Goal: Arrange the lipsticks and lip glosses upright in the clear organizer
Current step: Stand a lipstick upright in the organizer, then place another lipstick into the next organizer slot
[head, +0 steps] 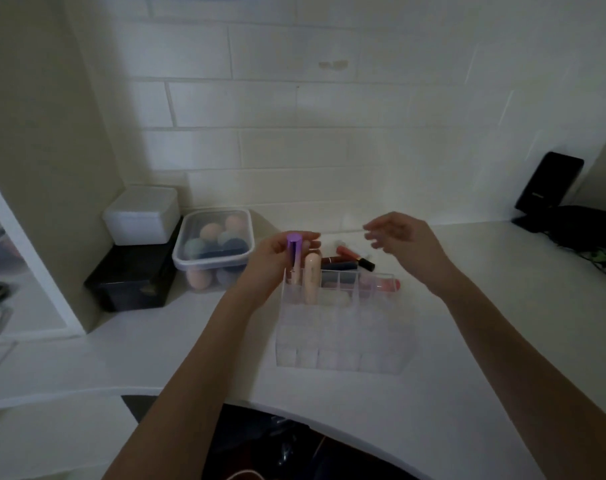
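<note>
A clear gridded organizer (343, 341) stands on the white counter in front of me. My left hand (277, 258) grips a lip gloss with a purple cap (293, 258), upright over the organizer's back left slot. Beside it a peach tube (312, 277) stands upright in the back row. Behind the organizer lie several loose lipsticks and glosses (350, 259), and a pink tube (384, 285) lies at the back right. My right hand (402, 242) hovers above them, fingers spread, holding nothing.
A lidded clear tub of makeup sponges (213, 247) sits left of the organizer, next to a white box (140, 216) stacked on a black box (131, 282). A black phone (549, 183) leans on the tiled wall at right, above dark fabric (585, 230).
</note>
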A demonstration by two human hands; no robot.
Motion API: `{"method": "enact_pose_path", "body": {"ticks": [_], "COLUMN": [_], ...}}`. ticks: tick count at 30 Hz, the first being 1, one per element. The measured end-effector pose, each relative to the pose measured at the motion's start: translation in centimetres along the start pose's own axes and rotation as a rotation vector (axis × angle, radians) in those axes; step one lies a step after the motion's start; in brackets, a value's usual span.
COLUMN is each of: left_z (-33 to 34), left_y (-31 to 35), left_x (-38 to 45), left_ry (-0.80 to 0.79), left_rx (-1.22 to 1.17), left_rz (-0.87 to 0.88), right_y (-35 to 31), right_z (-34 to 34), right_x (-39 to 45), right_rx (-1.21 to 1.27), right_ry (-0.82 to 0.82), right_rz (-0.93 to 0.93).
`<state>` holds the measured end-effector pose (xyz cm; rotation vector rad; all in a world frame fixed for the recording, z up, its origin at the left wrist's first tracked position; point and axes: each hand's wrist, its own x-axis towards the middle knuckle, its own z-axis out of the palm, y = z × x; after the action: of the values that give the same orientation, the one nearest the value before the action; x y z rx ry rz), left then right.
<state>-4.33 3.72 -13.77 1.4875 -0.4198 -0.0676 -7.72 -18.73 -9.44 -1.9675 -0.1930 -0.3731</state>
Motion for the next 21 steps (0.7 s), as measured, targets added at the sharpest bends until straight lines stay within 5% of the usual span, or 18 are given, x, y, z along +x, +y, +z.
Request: {"method": "enact_pose_path", "body": {"ticks": [4, 7, 10, 14, 21], "left_z": [0.6, 0.1, 0.3, 1.2, 1.4], "left_y": [0.4, 0.5, 0.4, 0.5, 0.3], "left_x": [2.6, 4.6, 5.4, 5.7, 5.0], "left_ry": [-0.118, -0.342, -0.466, -0.485, -0.409], "left_rx": [0.252, 0.583, 0.663, 0.685, 0.634], "left_rz": [0.0, 0.065, 0.005, -0.083, -0.02], "right_y": [2.8, 3.3, 3.3, 3.5, 3.6], "right_z": [0.4, 1.2, 1.5, 1.8, 2.3], "right_x": [0.8, 0.9, 1.4, 2.4, 2.6], "right_rx": [-0.247, -0.253, -0.275, -0.454, -0.364], "right_ry": [-0.184, -0.282, -0.344, -0.351, -0.261], "right_rz": [0.108, 0.114, 0.116, 0.177, 0.199]}}
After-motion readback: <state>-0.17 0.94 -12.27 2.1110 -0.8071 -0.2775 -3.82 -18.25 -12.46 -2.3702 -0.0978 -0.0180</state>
